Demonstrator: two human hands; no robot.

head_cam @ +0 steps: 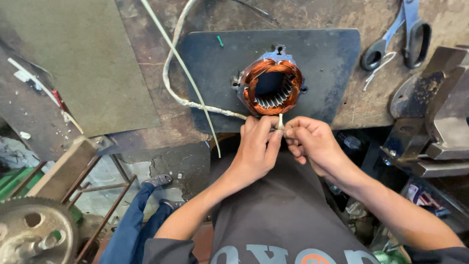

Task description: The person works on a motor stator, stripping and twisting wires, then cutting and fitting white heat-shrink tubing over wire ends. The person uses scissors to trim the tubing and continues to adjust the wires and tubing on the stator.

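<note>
In the head view, a motor stator (271,87) wound with copper wire lay on a dark mat (332,58) on the worn tabletop (151,117). Just below the stator, at the mat's near edge, the left hand (258,146) and right hand (308,139) met, their fingers (273,128) pinched shut on a pale sleeved lead (280,121); how the lead joined the winding was hidden by the fingers. A white cable (171,58) ran left of the stator, off the top edge. Scissors (403,39) lay right of the stator, cut off at the top. A colourful packet (422,198) showed far below-right, too small to make out. Bare mat lay above the stator.
</note>
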